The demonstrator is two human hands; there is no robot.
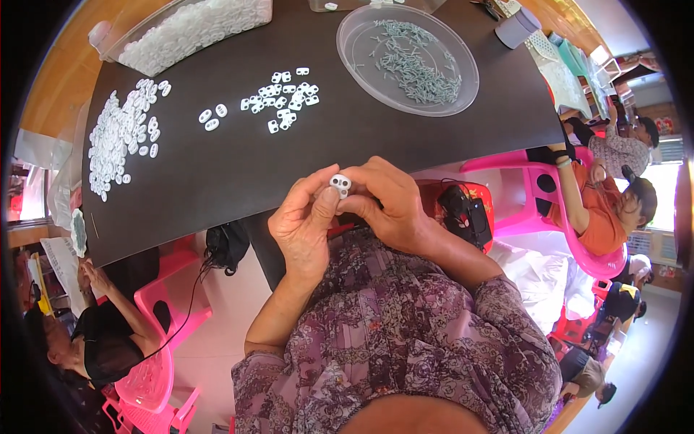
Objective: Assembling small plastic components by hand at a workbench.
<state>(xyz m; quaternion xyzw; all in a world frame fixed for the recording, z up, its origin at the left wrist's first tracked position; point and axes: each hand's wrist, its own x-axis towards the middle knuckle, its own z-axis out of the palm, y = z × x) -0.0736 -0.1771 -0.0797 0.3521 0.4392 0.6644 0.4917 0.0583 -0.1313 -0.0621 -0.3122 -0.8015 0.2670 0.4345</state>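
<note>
Just off the table's near edge, my left hand (303,220) and my right hand (389,194) meet, with thumbs and fingers pinched together. Between their fingertips is a small white two-hole cord lock (340,182), its two dark holes facing up. My left thumb presses against its lower part, and my right fingers grip its other side. Fingers partly cover the piece, so whether it is fully put together cannot be made out. Farther away on the dark table lie a cluster of small squarish white pieces (283,99) and three oval white pieces (212,124).
A spread of oval white pieces (116,141) covers the table's left side, below a clear bin (177,40) heaped with white parts. A round clear tray (356,54) holds thin grey-green pieces, perhaps springs. Pink chairs (528,188) with seated people stand on both sides.
</note>
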